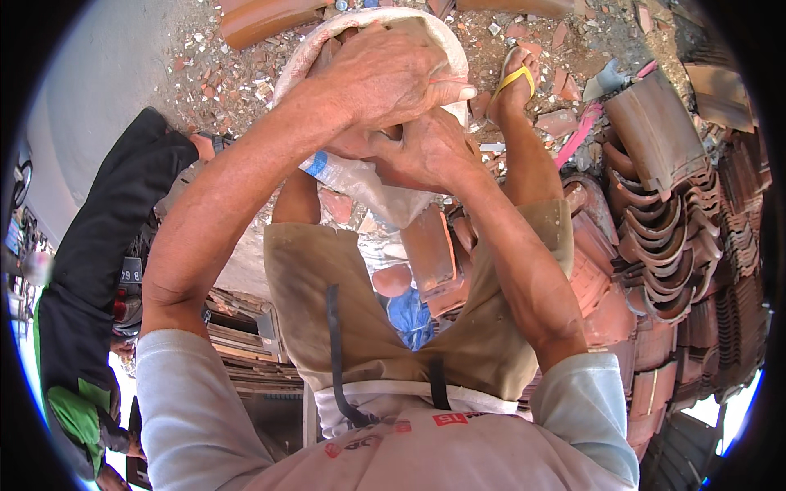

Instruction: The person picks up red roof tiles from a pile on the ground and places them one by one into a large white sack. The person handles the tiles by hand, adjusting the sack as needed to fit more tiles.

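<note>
A white woven sack (pixel 449 37) with a rolled rim stands in front of me between my feet, its mouth facing up. Across that mouth lies my left hand (pixel 381 74), knuckles up, with curled fingers and the thumb stuck out to the right. What its fingers close on is hidden. Just below and touching it, my right hand (pixel 422 151) is closed on the near edge of the sack, its fingertips out of sight. The sack's lower side, with a blue patch (pixel 315 164), hangs beneath my hands. Its contents are mostly covered by my hands.
Curved clay roof tiles (pixel 655 131) are stacked at the right. Broken tile bits (pixel 557 123) litter the ground, and single tiles (pixel 270 16) lie at the far side. A blue plastic bag (pixel 409 319) sits between my legs. A person in dark trousers (pixel 98 204) stands at the left.
</note>
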Demonstrator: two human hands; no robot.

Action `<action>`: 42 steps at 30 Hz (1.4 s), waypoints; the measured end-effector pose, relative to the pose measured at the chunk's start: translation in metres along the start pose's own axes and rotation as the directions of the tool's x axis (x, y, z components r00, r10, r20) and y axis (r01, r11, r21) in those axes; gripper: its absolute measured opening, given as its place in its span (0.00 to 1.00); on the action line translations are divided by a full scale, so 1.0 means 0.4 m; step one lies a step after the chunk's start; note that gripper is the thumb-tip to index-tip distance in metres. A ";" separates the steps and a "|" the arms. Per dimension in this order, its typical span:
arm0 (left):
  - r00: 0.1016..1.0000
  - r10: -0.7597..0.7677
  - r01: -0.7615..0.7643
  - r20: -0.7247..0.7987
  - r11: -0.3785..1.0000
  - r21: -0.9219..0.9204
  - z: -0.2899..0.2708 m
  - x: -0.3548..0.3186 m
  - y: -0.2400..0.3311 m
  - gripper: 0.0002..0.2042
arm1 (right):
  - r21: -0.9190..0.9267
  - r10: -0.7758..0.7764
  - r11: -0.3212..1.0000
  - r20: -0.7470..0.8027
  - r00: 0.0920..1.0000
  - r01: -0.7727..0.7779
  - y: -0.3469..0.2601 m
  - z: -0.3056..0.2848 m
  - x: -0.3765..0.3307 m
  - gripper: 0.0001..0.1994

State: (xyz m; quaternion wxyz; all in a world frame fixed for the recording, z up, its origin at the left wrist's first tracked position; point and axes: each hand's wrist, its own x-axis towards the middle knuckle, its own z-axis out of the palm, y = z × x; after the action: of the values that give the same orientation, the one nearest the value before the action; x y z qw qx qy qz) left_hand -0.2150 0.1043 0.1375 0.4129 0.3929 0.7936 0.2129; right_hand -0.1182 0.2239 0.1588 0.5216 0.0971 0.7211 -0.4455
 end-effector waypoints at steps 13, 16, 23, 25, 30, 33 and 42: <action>0.972 0.223 -0.232 0.070 0.957 0.172 0.023 -0.082 -0.016 0.38 | 0.362 0.182 0.931 -0.342 0.922 -0.049 0.365 0.012 0.097 0.29; 0.949 0.158 -0.251 0.272 0.901 0.353 0.007 -0.064 0.028 0.33 | 0.244 0.203 0.964 -0.406 0.891 -0.108 0.467 0.019 0.102 0.22; 0.946 0.089 -0.195 0.311 0.923 0.330 0.089 -0.007 -0.027 0.39 | 0.206 0.208 0.975 -0.746 0.633 -0.078 0.554 0.090 0.123 0.29; 0.959 0.118 -0.211 0.257 0.903 0.373 0.084 0.026 -0.008 0.41 | 0.237 0.263 0.963 -0.734 0.626 -0.127 0.563 0.046 0.093 0.27; 0.905 0.025 -0.198 0.424 0.908 0.369 0.053 0.071 -0.010 0.34 | 0.205 0.101 0.973 -0.785 0.612 0.103 0.412 -0.022 -0.077 0.17; 0.878 -0.056 -0.165 0.475 0.897 0.411 0.038 0.104 -0.023 0.39 | 0.327 0.196 0.943 -0.698 0.688 0.062 0.312 -0.028 -0.149 0.14; 0.986 0.098 -0.130 0.136 0.960 0.248 0.123 0.169 -0.079 0.50 | 0.175 0.267 0.964 -0.638 0.722 -0.201 0.244 -0.124 -0.173 0.17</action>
State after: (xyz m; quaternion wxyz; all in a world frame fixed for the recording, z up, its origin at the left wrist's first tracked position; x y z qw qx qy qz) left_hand -0.2124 0.1399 0.0555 0.3938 0.5003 0.7635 0.1077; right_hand -0.0619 0.3404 0.1670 0.2821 0.3617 0.8182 -0.3466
